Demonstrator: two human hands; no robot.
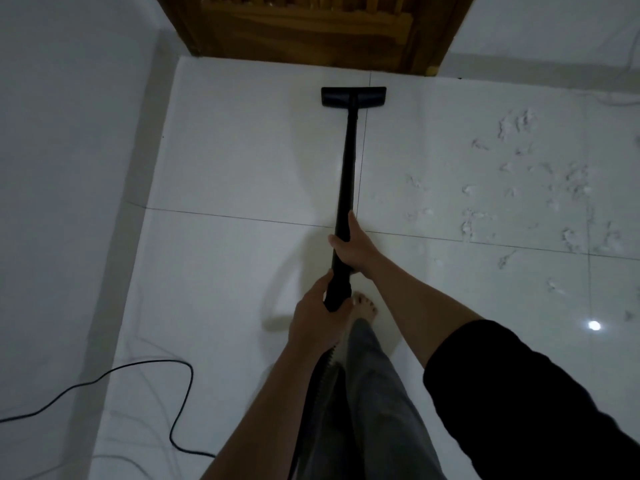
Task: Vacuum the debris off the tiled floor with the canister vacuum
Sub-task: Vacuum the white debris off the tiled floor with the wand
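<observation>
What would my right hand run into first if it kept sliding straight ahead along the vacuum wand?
The right hand, gripping the wand, would likely reach the floor nozzle first. Beyond it stands the wooden door; the debris lies off to the right.

Both arms reach forward and down, bare forearms converging near centre. Right hand (pixel 351 249) sits farther out, fingers wrapped around the black wand (pixel 348 174), thumb on its left side. Left hand (pixel 317 315) sits nearer, closed around the wand's near end. Right upper arm in a dark sleeve (pixel 526 393). One bare foot (pixel 363 306) just beyond the left hand.
</observation>
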